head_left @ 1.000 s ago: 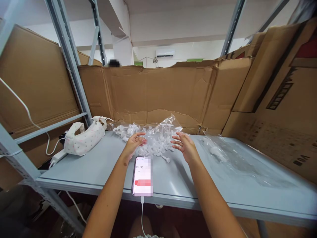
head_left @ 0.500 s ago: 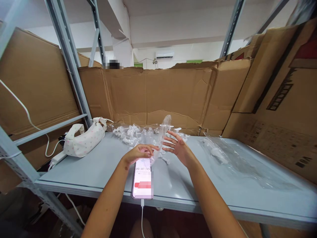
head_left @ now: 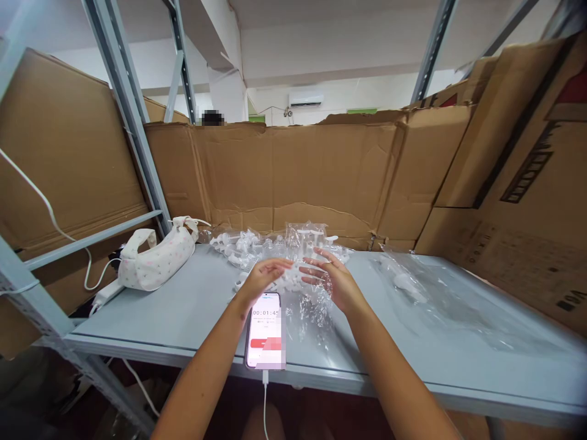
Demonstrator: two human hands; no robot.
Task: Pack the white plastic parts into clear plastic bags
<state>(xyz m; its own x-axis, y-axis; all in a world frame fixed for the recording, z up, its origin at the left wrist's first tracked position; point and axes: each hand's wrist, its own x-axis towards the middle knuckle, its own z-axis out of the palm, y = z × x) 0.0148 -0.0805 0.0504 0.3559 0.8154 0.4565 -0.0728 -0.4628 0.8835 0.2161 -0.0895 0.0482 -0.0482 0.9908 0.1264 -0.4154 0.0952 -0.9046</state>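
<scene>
Beside a clear plastic bag (head_left: 316,311) is my right hand (head_left: 331,278), its fingers spread; part of the thin film overlaps the palm. My left hand (head_left: 268,275) hovers just above the phone (head_left: 265,333), fingers extended toward the right hand, with a gap between the two. Whether either hand grips the film is hard to make out. Behind and between the hands, a pile of small white and clear plastic parts (head_left: 245,243) lies on the grey table. The phone shows a running timer and has a white cable plugged into its lower end.
On the grey table (head_left: 192,305), a white patterned pouch (head_left: 156,263) and a power strip (head_left: 106,294) sit at the left. Another clear bag with white parts (head_left: 406,281) lies at the right. Cardboard (head_left: 321,171) walls the back and sides, beside metal shelf posts.
The clear bag, narrow and upright between the hands before, is now spread out and hangs lower toward the right hand. My left hand has shifted slightly and its fingers have straightened.
</scene>
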